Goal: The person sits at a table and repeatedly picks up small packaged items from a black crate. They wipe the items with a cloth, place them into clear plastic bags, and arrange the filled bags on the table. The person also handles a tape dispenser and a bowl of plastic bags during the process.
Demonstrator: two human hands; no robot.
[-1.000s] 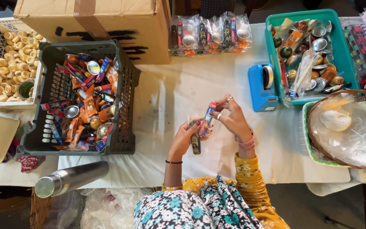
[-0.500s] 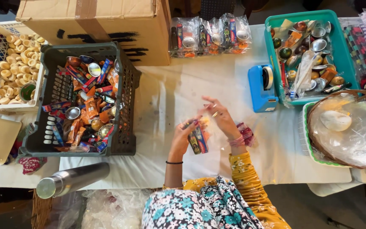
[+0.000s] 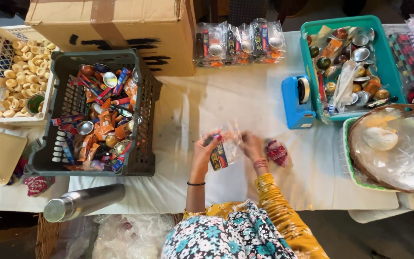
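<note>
Single head view, worn camera, looking nearly straight down over a white-covered table [image 3: 245, 103]. Wide framing, moderately far. Wearer's floral lap at bottom centre, both hands mid-frame. Dark crate [image 3: 142, 120] left of centre, cardboard box [image 3: 116, 24] along top edge, teal basket [image 3: 389, 62] upper right. Floor strip shows along bottom edge

White-clothed table [image 3: 245, 103], dark crate [image 3: 142, 120], cardboard box [image 3: 120, 29], teal basket [image 3: 389, 57], blue tape dispenser [image 3: 295, 103], steel flask [image 3: 85, 201]
</note>
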